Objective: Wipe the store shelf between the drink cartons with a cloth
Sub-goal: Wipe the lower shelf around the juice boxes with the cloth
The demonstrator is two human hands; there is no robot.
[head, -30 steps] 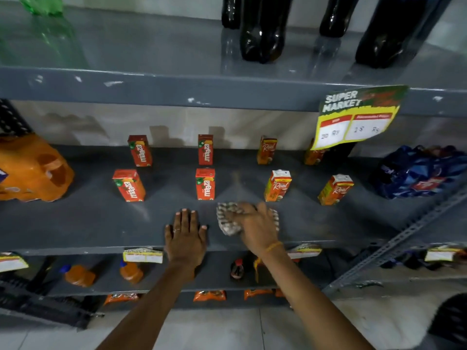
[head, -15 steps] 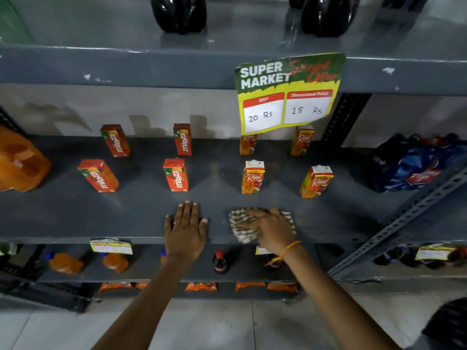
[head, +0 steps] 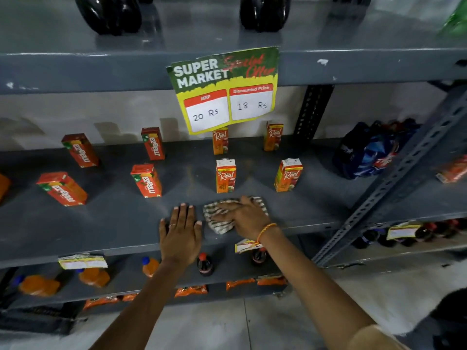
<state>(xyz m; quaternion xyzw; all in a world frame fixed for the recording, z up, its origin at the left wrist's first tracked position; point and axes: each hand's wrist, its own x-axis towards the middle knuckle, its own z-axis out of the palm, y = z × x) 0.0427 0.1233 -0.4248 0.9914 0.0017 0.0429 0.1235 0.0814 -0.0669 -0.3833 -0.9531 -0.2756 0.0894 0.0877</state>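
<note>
On the grey middle shelf (head: 121,218) stand several small drink cartons: red Maaza cartons (head: 146,180) on the left, orange Real cartons (head: 226,176) on the right. A checked cloth (head: 218,221) lies near the shelf's front edge, just in front of the front Real carton. My right hand (head: 243,215) presses flat on the cloth and covers most of it. My left hand (head: 180,232) rests palm down on the bare shelf right beside the cloth, fingers spread.
A green and yellow price sign (head: 225,89) hangs from the upper shelf's edge. Dark bottles (head: 108,13) stand above. A blue pack (head: 371,150) sits at the right, by a slanted metal brace (head: 394,178). Small bottles (head: 204,263) and orange packets fill the lower shelves.
The view has swung to the right. My right hand has slid the cloth rightward along the front of the shelf. My left hand has stayed flat on the shelf.
</note>
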